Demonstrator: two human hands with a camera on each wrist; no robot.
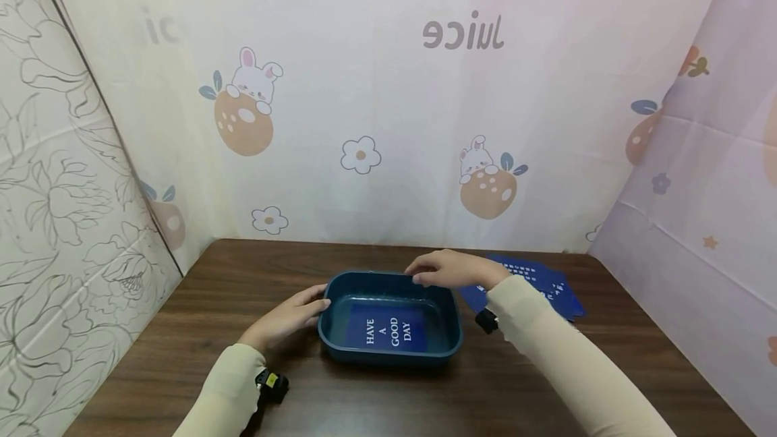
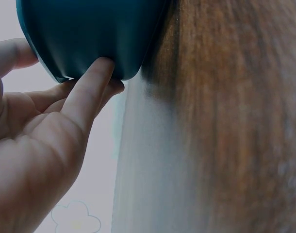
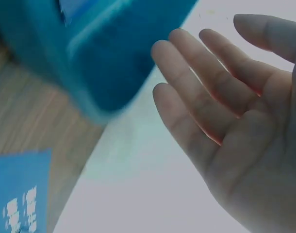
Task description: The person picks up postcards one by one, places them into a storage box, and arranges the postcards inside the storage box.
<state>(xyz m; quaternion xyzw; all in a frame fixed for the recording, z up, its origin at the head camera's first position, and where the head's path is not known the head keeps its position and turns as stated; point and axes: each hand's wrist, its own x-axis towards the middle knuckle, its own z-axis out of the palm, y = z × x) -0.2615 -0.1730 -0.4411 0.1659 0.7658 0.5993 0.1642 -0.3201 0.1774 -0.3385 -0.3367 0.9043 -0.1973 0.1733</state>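
L hand (image 1: 289, 319) pinches tub (image 1: 388, 358), lower ctr of frame, as R hand (image 1: 452, 269), fingers loosely extended & empty, hovers nr rim.

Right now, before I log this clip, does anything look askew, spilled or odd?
Slightly. The blue cards right of the bin lie unevenly fanned, edges misaligned. The bin's card has its lettering sideways in the head view, and "Juice" on the backdrop reads mirrored. I see no spill or damage.
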